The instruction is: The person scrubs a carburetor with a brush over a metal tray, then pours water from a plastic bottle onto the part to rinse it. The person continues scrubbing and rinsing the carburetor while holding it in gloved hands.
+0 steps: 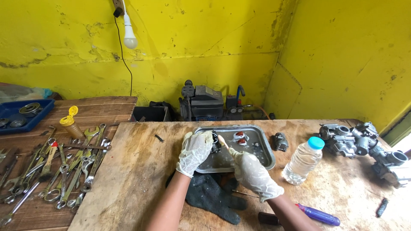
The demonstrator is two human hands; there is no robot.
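Nearest, a dark cloth [214,197] on the bench [137,171], a purple pen [319,214] to the right. Above it, gloved left hand [195,152] closed round a small dark part [215,145], held over the near-left of the metal tray [265,149]. Gloved right hand [253,173] pinched shut on a brush [223,141], tip touching the part. Probably mid-scrub; next calls for turning the part to reach unbrushed faces, steadily, over the tray. Farther right, a bottle [304,160] and carburettors [364,143]; left, spanners [64,171]; behind, a compressor [205,102].
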